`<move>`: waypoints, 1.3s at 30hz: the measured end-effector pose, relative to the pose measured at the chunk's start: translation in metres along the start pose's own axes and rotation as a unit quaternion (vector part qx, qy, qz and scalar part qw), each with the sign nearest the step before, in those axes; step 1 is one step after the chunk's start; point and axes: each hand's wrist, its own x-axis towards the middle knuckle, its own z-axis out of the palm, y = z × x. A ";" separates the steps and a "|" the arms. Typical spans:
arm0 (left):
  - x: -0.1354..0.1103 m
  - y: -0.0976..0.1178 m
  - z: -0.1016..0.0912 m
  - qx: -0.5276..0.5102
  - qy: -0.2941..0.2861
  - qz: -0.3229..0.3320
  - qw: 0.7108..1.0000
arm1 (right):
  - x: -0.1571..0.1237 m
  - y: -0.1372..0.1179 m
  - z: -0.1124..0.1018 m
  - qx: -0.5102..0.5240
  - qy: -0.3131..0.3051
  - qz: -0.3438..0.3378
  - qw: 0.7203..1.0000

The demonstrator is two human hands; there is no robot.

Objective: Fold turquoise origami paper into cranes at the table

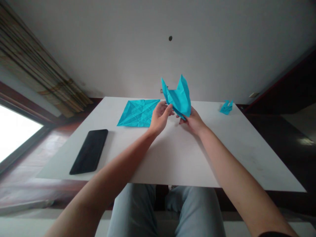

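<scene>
Both hands hold a partly folded turquoise paper piece [179,95] above the far middle of a white table [172,154]. Two pointed flaps of the paper stick upward. My left hand [160,117] pinches its left lower edge with thumb and fingers. Behind and under the paper's right side, my right hand [194,121] grips it with closed fingers, which are partly hidden by the paper.
A creased flat turquoise sheet [138,113] lies on the table's far left. A black phone [89,150] lies face down near the left edge. A small folded turquoise figure [226,107] stands at the far right corner. My knees show below the table's near edge.
</scene>
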 end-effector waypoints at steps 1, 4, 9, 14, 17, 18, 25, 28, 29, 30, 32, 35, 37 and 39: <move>0.001 0.000 0.000 0.005 0.007 -0.002 1.000 | 0.002 0.003 -0.001 -0.019 0.008 -0.009 1.000; 0.001 0.001 0.000 0.025 0.038 0.003 0.999 | 0.007 0.014 -0.006 -0.097 0.042 -0.071 0.992; -0.001 0.003 -0.004 0.103 0.119 -0.011 0.987 | 0.006 0.024 -0.010 -0.271 0.143 -0.257 0.917; -0.002 0.006 -0.006 0.171 0.146 0.006 0.974 | -0.005 0.007 -0.010 -0.426 0.134 -0.384 0.808; 0.000 0.004 -0.006 0.154 0.144 0.018 0.977 | -0.007 0.001 -0.013 -0.460 0.097 -0.404 0.784; 0.001 0.002 -0.006 0.142 0.145 0.019 0.979 | -0.006 0.001 -0.014 -0.459 0.097 -0.404 0.785; 0.000 -0.002 -0.008 0.111 0.111 0.024 0.987 | -0.002 0.002 -0.017 -0.406 0.116 -0.403 0.812; -0.002 -0.001 -0.008 0.139 0.080 0.007 0.987 | -0.003 0.000 -0.016 -0.397 0.107 -0.406 0.817; -0.003 -0.001 -0.007 0.141 0.071 -0.002 0.987 | -0.003 0.000 -0.016 -0.394 0.110 -0.400 0.820; -0.004 -0.002 -0.006 0.140 0.062 -0.010 0.988 | -0.003 0.000 -0.015 -0.392 0.112 -0.392 0.825; -0.006 -0.003 -0.005 0.142 0.050 -0.012 0.989 | -0.004 0.000 -0.014 -0.392 0.117 -0.369 0.834; -0.007 -0.007 -0.005 0.185 0.050 0.017 0.981 | -0.005 -0.002 -0.013 -0.403 0.111 -0.346 0.840; -0.006 -0.008 -0.007 0.218 0.064 0.037 0.973 | -0.006 -0.003 -0.012 -0.416 0.096 -0.345 0.835; -0.005 -0.008 -0.009 0.233 0.079 0.048 0.968 | -0.007 -0.004 -0.011 -0.431 0.072 -0.354 0.827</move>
